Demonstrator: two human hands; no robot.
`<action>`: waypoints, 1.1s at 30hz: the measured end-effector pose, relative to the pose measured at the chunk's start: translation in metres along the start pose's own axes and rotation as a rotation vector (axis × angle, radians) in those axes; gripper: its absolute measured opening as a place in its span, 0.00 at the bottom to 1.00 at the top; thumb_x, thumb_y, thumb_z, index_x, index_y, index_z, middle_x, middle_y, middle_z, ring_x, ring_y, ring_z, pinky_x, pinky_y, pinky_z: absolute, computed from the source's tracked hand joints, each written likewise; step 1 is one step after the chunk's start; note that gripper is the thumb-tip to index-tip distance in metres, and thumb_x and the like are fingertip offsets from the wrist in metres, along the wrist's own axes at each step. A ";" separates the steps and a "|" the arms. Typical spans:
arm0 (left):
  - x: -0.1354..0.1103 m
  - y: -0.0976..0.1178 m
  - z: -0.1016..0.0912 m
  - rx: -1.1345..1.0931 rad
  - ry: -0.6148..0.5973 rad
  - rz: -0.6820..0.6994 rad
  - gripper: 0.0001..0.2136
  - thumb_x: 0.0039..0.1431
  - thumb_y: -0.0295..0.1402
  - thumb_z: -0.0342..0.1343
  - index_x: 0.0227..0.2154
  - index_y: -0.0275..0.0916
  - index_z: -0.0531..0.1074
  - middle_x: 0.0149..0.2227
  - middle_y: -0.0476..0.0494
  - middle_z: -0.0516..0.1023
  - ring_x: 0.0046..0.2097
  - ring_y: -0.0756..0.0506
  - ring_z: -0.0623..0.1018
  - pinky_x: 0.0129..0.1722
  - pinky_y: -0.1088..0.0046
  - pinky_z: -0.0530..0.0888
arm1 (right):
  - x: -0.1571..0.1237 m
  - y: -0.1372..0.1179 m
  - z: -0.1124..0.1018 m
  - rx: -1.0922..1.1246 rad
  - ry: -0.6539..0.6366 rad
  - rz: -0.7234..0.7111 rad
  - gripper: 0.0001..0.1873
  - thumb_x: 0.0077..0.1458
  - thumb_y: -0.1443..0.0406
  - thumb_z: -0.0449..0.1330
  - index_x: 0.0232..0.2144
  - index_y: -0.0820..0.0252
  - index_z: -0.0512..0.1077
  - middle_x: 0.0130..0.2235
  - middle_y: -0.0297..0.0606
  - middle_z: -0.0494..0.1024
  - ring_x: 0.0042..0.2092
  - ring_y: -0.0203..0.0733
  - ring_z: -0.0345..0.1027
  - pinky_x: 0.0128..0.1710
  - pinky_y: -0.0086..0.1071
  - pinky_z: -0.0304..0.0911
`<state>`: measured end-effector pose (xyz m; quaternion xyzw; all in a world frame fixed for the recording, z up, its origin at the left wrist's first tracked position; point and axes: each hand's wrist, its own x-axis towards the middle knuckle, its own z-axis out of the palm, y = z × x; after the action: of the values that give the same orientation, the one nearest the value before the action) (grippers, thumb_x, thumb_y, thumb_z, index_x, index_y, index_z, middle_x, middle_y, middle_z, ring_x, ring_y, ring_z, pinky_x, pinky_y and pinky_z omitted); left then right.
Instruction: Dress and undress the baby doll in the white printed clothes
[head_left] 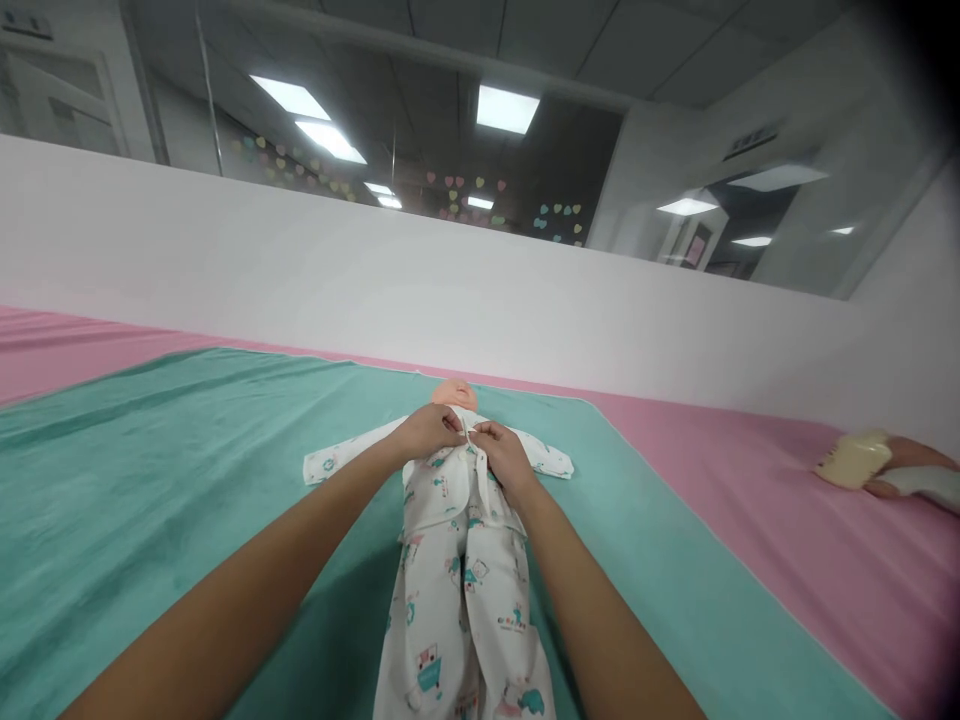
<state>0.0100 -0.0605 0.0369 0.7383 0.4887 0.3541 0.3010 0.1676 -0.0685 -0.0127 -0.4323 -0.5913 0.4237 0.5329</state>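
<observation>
A baby doll point(455, 392) lies on its back, its head away from me and partly hidden. It wears a white printed shirt point(439, 490) with long sleeves spread to both sides, and matching white trousers point(499, 590). My left hand point(429, 432) is closed in a pinch on the shirt's front near the neck. Opposite it, my right hand point(504, 455) pinches the other front edge, close to the left fingertips. Below my hands the two front edges of the shirt hang apart. Any fastener between my fingers is too small to make out.
Under the doll is a teal blanket point(247, 440) laid over a pink sheet point(757, 480). Far right, a pale yellow object point(855, 458) lies beside something skin-toned, partly cut off. A white wall point(360, 290) with glass above it stands behind.
</observation>
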 end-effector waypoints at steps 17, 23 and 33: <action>-0.010 -0.013 -0.002 -0.171 -0.048 0.038 0.12 0.45 0.41 0.58 0.30 0.39 0.72 0.28 0.48 0.74 0.29 0.48 0.72 0.23 0.77 0.64 | -0.005 0.001 0.002 0.236 -0.022 -0.002 0.12 0.42 0.59 0.64 0.30 0.59 0.72 0.29 0.33 0.73 0.31 0.36 0.64 0.34 0.30 0.59; -0.015 -0.020 0.002 -0.257 0.012 0.067 0.11 0.47 0.39 0.56 0.31 0.39 0.74 0.28 0.47 0.75 0.31 0.47 0.73 0.26 0.76 0.66 | -0.002 0.005 0.002 0.133 -0.005 -0.044 0.14 0.43 0.58 0.64 0.33 0.59 0.73 0.31 0.34 0.73 0.33 0.36 0.65 0.36 0.30 0.59; -0.020 -0.020 0.009 -0.318 0.074 0.071 0.10 0.48 0.38 0.56 0.31 0.38 0.71 0.28 0.48 0.74 0.30 0.49 0.73 0.28 0.76 0.68 | -0.009 -0.005 0.005 -0.085 -0.009 -0.126 0.16 0.44 0.58 0.61 0.36 0.58 0.71 0.29 0.32 0.70 0.31 0.34 0.61 0.32 0.27 0.58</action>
<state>0.0014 -0.0729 0.0112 0.6844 0.4109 0.4645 0.3833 0.1627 -0.0789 -0.0105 -0.4146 -0.6370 0.3658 0.5372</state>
